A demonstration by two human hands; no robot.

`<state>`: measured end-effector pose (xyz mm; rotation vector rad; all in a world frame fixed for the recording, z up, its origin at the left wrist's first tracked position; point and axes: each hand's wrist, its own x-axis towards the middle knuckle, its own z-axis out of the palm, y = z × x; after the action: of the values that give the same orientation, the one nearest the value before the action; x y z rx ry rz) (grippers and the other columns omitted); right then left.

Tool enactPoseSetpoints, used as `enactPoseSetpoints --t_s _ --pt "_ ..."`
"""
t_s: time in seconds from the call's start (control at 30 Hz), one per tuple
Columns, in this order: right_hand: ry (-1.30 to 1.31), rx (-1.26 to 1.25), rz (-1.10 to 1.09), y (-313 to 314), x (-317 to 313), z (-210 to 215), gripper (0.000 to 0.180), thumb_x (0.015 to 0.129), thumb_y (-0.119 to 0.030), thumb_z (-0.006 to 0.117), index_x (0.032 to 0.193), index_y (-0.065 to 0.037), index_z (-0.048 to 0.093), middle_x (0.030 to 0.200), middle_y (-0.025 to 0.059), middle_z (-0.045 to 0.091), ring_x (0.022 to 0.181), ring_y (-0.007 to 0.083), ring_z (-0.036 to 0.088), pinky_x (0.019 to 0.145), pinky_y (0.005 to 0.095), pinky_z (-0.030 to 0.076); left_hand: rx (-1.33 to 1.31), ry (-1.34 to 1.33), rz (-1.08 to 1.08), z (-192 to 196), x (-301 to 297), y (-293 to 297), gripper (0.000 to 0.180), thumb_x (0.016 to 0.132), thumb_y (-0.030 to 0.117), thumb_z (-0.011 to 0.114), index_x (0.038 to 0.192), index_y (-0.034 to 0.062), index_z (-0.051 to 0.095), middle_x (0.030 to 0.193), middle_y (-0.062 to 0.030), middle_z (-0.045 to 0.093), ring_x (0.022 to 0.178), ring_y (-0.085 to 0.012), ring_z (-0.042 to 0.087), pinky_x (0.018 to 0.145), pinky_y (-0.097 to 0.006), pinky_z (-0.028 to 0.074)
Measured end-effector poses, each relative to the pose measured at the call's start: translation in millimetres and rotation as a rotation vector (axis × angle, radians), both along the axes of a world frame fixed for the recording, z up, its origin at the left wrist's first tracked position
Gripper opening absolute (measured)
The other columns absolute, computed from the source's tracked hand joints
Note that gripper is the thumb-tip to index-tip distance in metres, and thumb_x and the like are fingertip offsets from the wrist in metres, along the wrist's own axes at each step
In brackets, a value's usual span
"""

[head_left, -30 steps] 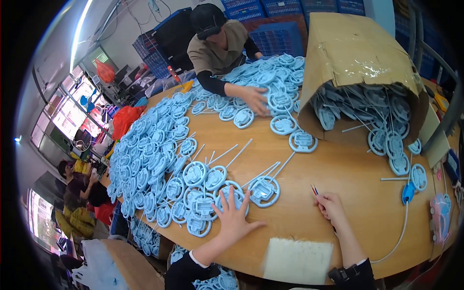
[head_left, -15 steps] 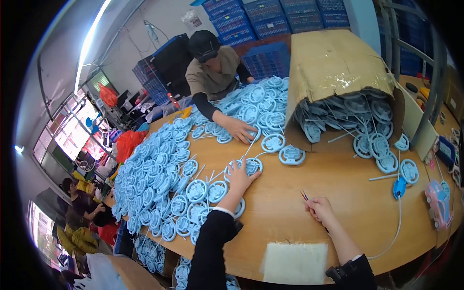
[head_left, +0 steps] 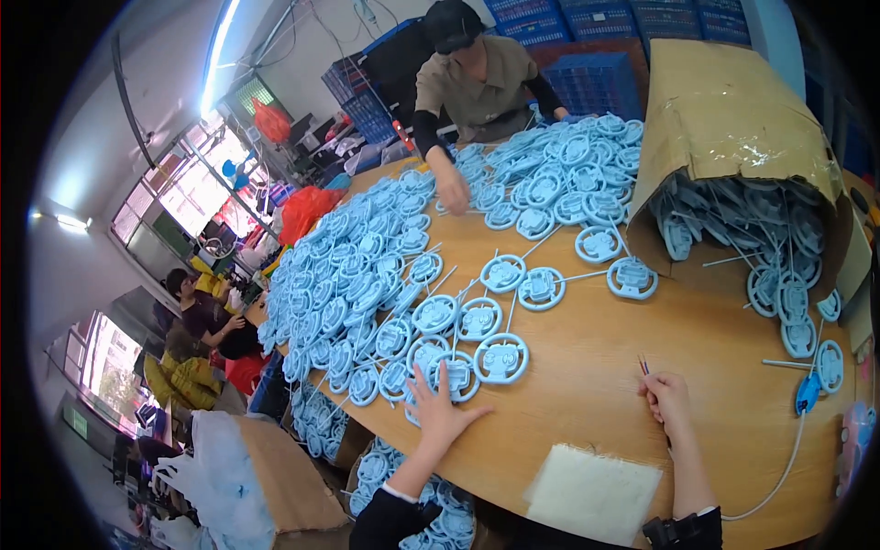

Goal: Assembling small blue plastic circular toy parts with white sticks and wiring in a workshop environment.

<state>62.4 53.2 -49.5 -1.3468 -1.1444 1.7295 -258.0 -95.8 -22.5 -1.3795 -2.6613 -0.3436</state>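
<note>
Blue wheel-shaped plastic parts (head_left: 458,376) lie at twelve o'clock of the left hand (head_left: 440,408), which rests flat with fingers spread, fingertips touching one. At three o'clock, well apart, the right hand (head_left: 667,396) pinches a thin stick (head_left: 643,367) above the wooden table (head_left: 642,321).
</note>
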Motion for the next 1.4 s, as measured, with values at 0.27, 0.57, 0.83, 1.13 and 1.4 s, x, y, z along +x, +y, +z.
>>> enactPoseSetpoints --t_s 0.27,0.57,0.83,1.13,1.4 --pt "0.028 -0.012 0.005 0 1 -1 0.023 0.081 -0.017 0.049 0.065 -0.001 0.053 0.046 -0.0006 0.040 0.031 0.0049 0.030 0.027 0.0200 0.018 -0.007 0.001 -0.094 -8 -19 118 0.088 0.052 0.064 0.062 0.127 0.0281 0.033 0.135 -0.0209 0.014 0.121 -0.0495 0.007 0.085 -0.069 0.009" --pt "-0.009 -0.021 0.001 -3 3 1 0.022 0.081 -0.016 0.050 0.066 -0.001 0.053 0.046 -0.0012 0.040 0.031 0.0047 0.030 0.028 0.0196 0.019 -0.103 -0.096 -0.006 -6 -69 236 0.094 0.058 0.060 0.060 0.133 0.0217 0.017 0.136 -0.0208 0.009 0.124 -0.0429 0.006 0.088 -0.067 0.007" --pt "0.010 -0.025 0.013 -4 -5 -2 0.022 0.081 -0.017 0.050 0.065 -0.001 0.054 0.046 -0.0012 0.040 0.032 0.0044 0.030 0.027 0.0192 0.020 0.107 0.119 -0.203 -2 -52 108 0.098 0.057 0.055 0.065 0.133 0.0167 0.017 0.136 -0.0196 0.012 0.125 -0.0392 0.006 0.091 -0.063 0.007" --pt "-0.006 -0.015 -0.013 2 6 -3 0.023 0.082 -0.017 0.049 0.066 -0.001 0.053 0.045 -0.0012 0.039 0.030 0.0050 0.029 0.026 0.0190 0.019 0.257 -0.060 0.260 -31 -113 -39 0.106 0.051 0.057 0.069 0.132 0.0136 0.017 0.133 -0.0284 0.006 0.123 -0.0448 0.002 0.091 -0.063 0.005" --pt "0.016 -0.001 0.076 2 -2 -10 0.023 0.083 -0.018 0.048 0.066 -0.002 0.051 0.045 -0.0021 0.038 0.030 0.0047 0.028 0.025 0.0190 0.018 0.034 -0.101 0.189 -20 -128 22 0.094 0.050 0.064 0.063 0.128 0.0225 0.031 0.135 -0.0219 0.011 0.125 -0.0376 0.012 0.086 -0.068 0.001"
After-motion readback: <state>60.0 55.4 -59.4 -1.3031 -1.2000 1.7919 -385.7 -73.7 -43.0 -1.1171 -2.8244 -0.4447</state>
